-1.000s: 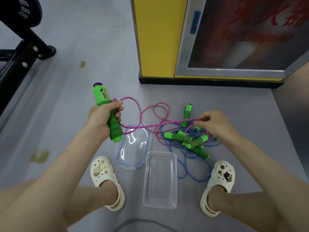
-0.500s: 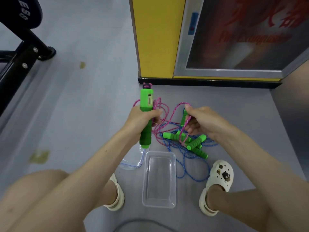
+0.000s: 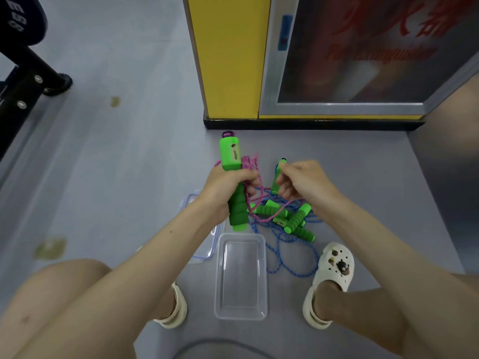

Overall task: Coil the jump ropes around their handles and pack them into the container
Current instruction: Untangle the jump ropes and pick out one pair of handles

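Observation:
My left hand [image 3: 225, 190] grips a green jump-rope handle [image 3: 231, 156] held upright, with loops of pink rope [image 3: 251, 164] pressed against it under my fingers. Just to its right, my right hand [image 3: 302, 183] has curled fingers that pinch the pink rope. On the floor below lie several more green handles [image 3: 295, 221] tangled in blue rope [image 3: 285, 257] and pink rope. A clear plastic container [image 3: 241, 313] stands open between my feet. Its clear lid [image 3: 197, 255] lies to its left, partly hidden by my left arm.
A yellow pillar [image 3: 228, 60] and a fire extinguisher cabinet [image 3: 363, 60] stand right behind the ropes. A black metal equipment frame [image 3: 28, 81] is at the far left. My white clogs [image 3: 334, 270] flank the container. A grey cable [image 3: 220, 344] runs along the bottom edge.
My right hand pulled the pink rope in from the right toward the handle. The handle moved right, to the middle. More pink loops now sit against it.

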`<state>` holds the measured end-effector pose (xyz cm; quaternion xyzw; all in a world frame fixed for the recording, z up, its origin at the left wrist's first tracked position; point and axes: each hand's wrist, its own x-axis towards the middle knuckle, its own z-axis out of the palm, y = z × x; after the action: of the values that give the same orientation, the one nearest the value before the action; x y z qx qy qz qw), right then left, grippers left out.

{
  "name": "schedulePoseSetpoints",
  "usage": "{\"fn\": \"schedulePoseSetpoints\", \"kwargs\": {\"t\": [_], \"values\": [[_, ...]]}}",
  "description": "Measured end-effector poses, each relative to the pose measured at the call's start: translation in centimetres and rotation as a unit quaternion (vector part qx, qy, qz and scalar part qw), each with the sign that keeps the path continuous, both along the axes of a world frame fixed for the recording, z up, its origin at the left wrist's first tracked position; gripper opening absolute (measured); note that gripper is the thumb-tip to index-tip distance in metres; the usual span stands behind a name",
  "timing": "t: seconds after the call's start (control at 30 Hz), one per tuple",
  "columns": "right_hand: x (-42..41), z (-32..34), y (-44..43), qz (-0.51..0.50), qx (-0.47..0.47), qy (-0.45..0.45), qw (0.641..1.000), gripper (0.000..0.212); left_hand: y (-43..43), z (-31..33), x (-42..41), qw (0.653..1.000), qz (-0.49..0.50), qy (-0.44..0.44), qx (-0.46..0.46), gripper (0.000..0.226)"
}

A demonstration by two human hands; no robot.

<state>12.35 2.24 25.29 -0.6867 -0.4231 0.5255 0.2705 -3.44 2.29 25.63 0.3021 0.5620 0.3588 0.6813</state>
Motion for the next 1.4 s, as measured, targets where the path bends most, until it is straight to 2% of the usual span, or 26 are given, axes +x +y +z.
{"fn": "schedulePoseSetpoints", "kwargs": {"t": [0.03,0.1,0.17,0.27,0.33,0.47,0.57,0.63,0.73,0.83,0.9,1.0,1.13,1.23,1.33,1.4], "values": [[0.2,-0.4,0.2,0.02,-0.032,-0.042,0.998,0.032,0.2,0.1,-0.2,0.998,0.025,-0.053,-0.02,0.015],[-0.1,-0.9,-0.1,0.126,-0.093,-0.116,0.981,0.022,0.5,0.3,-0.6,0.986,0.063,-0.146,-0.047,0.021],[-0.8,-1.7,-0.9,0.255,-0.084,-0.156,0.95,0.012,0.6,0.5,-1.1,0.969,0.096,-0.216,-0.067,0.023],[-1.5,-1.8,-2.1,0.378,-0.08,-0.129,0.913,0.032,0.8,0.6,-2.2,0.953,0.118,-0.271,-0.068,0.016],[-1.3,-1.7,-2.3,0.412,-0.087,-0.15,0.895,0.011,1.0,0.7,-3.1,0.956,0.107,-0.268,-0.047,0.012],[0.1,-2.3,-1.8,0.346,-0.089,-0.24,0.903,0.029,1.4,0.6,-5.5,0.97,0.119,-0.211,-0.029,0.017],[1.2,-2.8,-1.6,0.281,-0.084,-0.27,0.917,0.032,1.6,-0.3,-7.0,0.984,0.138,-0.099,-0.043,0.023],[1.5,-2.7,-1.4,0.233,-0.038,-0.272,0.933,0.03,1.3,-0.9,-7.4,0.989,0.142,-0.031,-0.038,0.022],[1.0,-1.7,-1.0,0.135,0.03,-0.218,0.966,0.022,0.7,-1.1,-6.9,0.993,0.11,0.032,0.012,0.022],[0.2,-0.4,-0.4,0.049,0.029,-0.109,0.992,0.019,0.4,-0.7,-5.7,0.987,0.024,0.128,0.089,0.018],[-0.2,0.3,-0.2,0.002,0.016,-0.032,0.999,0.021,0.1,-0.6,-4.5,0.984,-0.032,0.137,0.11,0.012],[-0.7,1.1,-0.1,-0.034,0.014,0.058,0.998,0.023,-0.7,-0.6,-2.6,0.982,-0.105,0.112,0.106,0.009],[-1.3,1.9,-0.3,-0.029,0.005,0.139,0.99,0.022,-1.1,-0.8,-0.9,0.979,-0.156,0.072,0.11,0.024],[-1.1,2.1,-0.3,-0.028,0.026,0.17,0.985,0.022,-0.8,-0.5,-0.7,0.987,-0.136,0.002,0.082,0.016],[-0.8,2.0,-0.3,-0.023,0.034,0.228,0.973,0.022,-0.6,-0.3,-0.6,0.991,-0.096,-0.078,0.054,0.019],[-0.9,1.9,-0.3,-0.012,0.054,0.239,0.969,0.021,-0.3,-0.1,-1.0,0.99,-0.095,-0.086,0.06,0.018]]}}
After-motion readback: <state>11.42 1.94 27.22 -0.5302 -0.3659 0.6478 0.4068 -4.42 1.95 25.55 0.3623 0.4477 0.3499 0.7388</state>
